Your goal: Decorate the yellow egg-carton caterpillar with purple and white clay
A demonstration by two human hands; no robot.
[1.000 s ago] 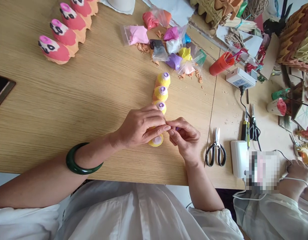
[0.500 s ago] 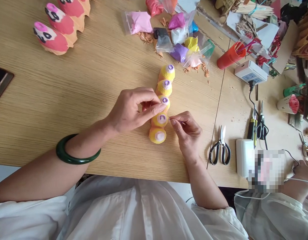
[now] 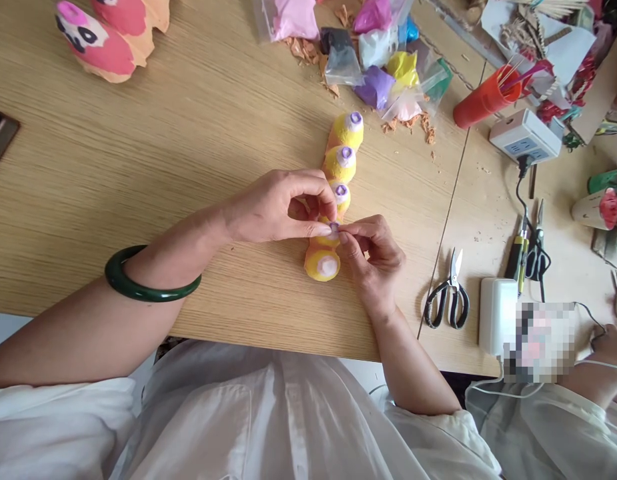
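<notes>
A row of yellow, clay-covered bumps, like a cut egg-carton strip, lies on the table in front of me. Its three farther bumps each carry a pale disc with a small purple ring. The nearest bump has a plain pale disc. My left hand reaches over the fourth bump, thumb and bent forefinger close together at its disc; what they hold is hidden. From the right, my right hand pinches the end of a thin purple clay strip at that disc. Both hands' fingertips nearly meet there.
Bags of coloured clay lie beyond the row. A red cup, power strip, scissors and white box stand to the right. Red painted bumps sit far left. Another person's hand is at far right.
My right hand has moved left to the fourth bump, bringing the purple strip to its disc. My left fingertips have come down from the third bump's edge to the fourth. The view has shifted slightly.
</notes>
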